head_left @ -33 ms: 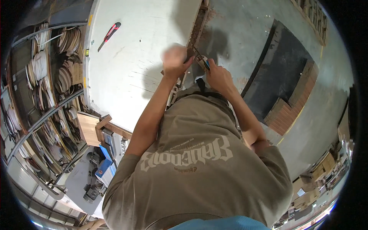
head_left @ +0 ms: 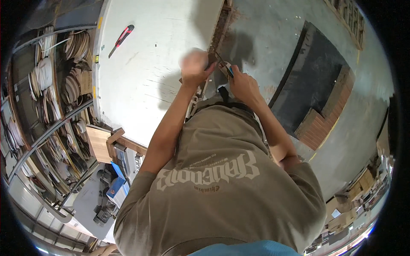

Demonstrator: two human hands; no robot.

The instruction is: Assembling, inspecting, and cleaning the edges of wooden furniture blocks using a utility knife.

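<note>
Grey floor (head_left: 363,106) right; packed rack (head_left: 42,133) left; windows (head_left: 44,217), perhaps, lower left.

A cutter (head_left: 121,41) lies on the tabletop's (head_left: 136,94) far left part. Left of the tabletop is a rack (head_left: 87,27) holding coils (head_left: 77,45); rightward, a panel (head_left: 309,85) lies on the floor (head_left: 273,38). The left grip (head_left: 197,69) is at the tabletop's right edge, the right grip (head_left: 244,86) beside it.

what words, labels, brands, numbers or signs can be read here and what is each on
Brown T-shirt: large pale ornate lettering with smaller lines around it; I won't copy the wording.
Blue-and-black tool in the right hand: any marking is too small to read.
Red-and-black utility knife: no readable text.
Blue-and-white box: any print is too small to read.
</note>
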